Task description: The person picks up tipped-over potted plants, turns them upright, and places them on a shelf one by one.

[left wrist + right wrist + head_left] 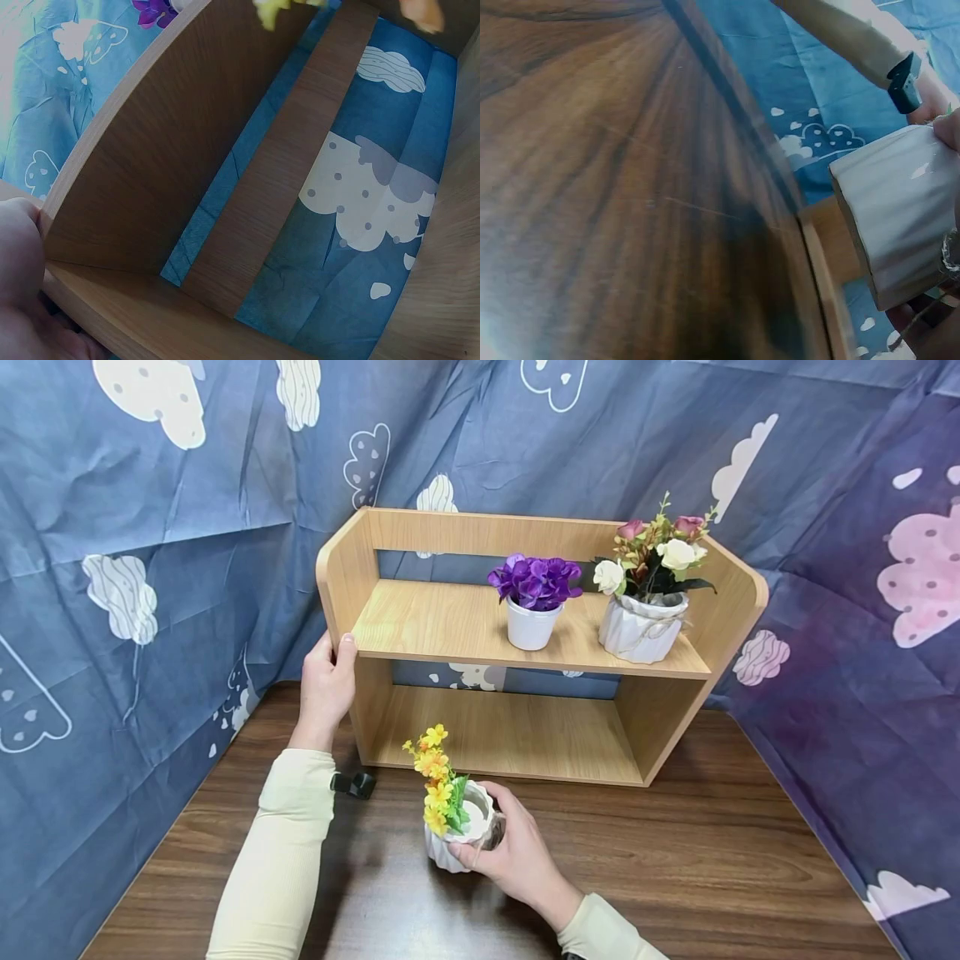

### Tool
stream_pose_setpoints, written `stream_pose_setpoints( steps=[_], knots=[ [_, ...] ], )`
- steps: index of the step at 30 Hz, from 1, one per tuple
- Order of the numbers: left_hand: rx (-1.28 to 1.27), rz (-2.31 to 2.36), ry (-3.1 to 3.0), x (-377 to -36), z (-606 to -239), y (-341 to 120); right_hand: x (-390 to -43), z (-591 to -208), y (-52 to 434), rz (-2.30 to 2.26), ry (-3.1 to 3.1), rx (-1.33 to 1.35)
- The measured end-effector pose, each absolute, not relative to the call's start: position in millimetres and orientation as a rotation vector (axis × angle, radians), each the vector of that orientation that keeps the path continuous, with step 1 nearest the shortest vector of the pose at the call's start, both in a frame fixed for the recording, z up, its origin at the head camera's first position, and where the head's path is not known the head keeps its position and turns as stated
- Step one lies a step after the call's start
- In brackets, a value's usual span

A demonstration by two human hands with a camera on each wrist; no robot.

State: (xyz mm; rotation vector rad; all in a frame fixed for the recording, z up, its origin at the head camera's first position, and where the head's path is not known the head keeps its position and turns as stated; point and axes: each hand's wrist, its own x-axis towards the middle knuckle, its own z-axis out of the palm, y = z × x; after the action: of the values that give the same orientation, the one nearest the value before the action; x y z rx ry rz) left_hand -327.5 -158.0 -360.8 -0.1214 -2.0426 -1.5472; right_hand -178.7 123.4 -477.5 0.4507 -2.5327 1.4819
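Note:
My left hand (pixel 327 683) grips the left side panel of a two-tier wooden shelf (pixel 435 625), thumb at its front edge. The left wrist view shows that hand (pixel 26 281) at the panel's edge (pixel 82 300). In front of the shelf, my right hand (pixel 517 852) holds a ribbed white pot (pixel 442 853) between thumb and fingers, over the table. Yellow artificial flowers (pixel 435 777) lean toward the pot's left side, and twine is tied round it. The right wrist view has the white pot (pixel 900 214) side-on, with fingers around its far end.
On the upper tier stand a purple flower pot (pixel 531 627) and, right of it, a white pot (pixel 641 631) with white and dusky-red roses. A dark wooden table (pixel 675 860) carries the shelf. Blue cloud-print cloth (pixel 247 468) encloses the sides and back.

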Motion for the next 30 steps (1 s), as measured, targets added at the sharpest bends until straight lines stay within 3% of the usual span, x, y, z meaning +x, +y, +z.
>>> stream_pose_setpoints(
  steps=[30],
  knots=[
    [-0.127, -1.535, -2.048, -329.0, -361.2, -159.0, -203.9, -409.3, 122.8, 1.442, -2.425, 0.605]
  ],
)
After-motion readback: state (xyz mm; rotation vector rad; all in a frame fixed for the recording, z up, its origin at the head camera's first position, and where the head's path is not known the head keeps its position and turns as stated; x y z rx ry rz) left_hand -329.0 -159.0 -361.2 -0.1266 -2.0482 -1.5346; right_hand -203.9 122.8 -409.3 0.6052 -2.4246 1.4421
